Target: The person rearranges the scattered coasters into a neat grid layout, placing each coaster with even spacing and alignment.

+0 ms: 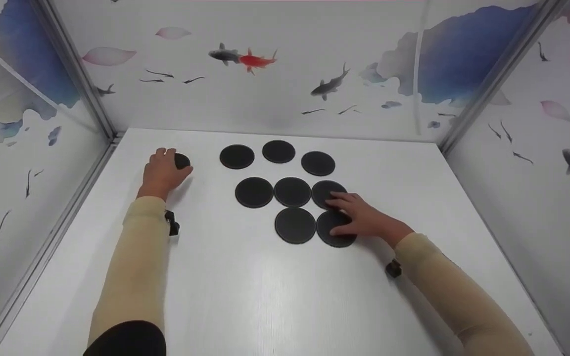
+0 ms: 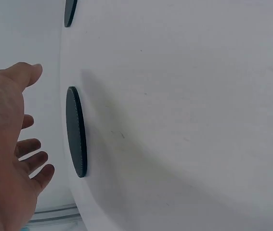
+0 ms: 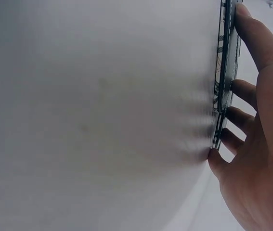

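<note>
In the head view my left hand (image 1: pixel 161 170) is over a round black coaster (image 1: pixel 182 161) at the far left, covering part of it. The left wrist view shows a gap between the loosely bent fingers of that hand (image 2: pixel 6 134) and the coaster (image 2: pixel 77 132), which lies flat. My right hand (image 1: pixel 366 217) rests with spread fingers across two coasters. Its thumb is on the front right coaster (image 1: pixel 332 240), and its fingers reach onto the coaster behind (image 1: pixel 324 190). From the right wrist, the fingertips of that hand (image 3: pixel 256 144) meet the coasters' stitched edges (image 3: pixel 227 62).
More black coasters lie near the right hand: a touching pair (image 1: pixel 254 192) in the middle row and a front one (image 1: pixel 295 225). Behind them are three spaced-out coasters (image 1: pixel 278 151). White panels with painted fish (image 1: pixel 258 61) enclose the white table (image 1: pixel 245 296) at the back and sides.
</note>
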`<state>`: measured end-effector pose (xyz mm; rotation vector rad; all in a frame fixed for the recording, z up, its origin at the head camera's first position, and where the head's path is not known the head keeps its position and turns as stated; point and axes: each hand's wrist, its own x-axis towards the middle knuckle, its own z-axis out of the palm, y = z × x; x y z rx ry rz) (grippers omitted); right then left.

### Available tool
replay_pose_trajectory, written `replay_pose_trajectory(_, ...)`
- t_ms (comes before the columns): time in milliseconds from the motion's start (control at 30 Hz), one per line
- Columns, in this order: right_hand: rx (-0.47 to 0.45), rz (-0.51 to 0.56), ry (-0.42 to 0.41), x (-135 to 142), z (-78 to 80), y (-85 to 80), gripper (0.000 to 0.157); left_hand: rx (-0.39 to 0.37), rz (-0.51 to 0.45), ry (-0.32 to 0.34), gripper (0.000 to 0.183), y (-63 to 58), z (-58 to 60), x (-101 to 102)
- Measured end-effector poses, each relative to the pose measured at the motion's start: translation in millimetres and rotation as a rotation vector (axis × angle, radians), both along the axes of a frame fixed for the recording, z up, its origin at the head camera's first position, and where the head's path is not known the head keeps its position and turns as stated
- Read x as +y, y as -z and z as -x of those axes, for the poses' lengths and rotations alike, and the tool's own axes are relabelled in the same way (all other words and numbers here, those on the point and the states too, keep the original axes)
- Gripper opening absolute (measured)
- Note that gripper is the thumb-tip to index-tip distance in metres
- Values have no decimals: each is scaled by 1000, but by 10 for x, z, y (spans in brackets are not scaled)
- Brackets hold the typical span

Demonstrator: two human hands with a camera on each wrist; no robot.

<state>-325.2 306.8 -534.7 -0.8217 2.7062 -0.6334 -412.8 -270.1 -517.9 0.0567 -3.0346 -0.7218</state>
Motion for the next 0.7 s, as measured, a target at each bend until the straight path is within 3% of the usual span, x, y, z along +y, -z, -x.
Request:
replay_pose_trajectory(267, 12, 6, -2, 11, 0, 5, 95, -68, -21, -56, 93, 95, -11, -102)
replay_pose_trajectory(700, -15, 15, 4, 5, 1, 1, 96, -82, -39, -28, 105, 104, 3, -196)
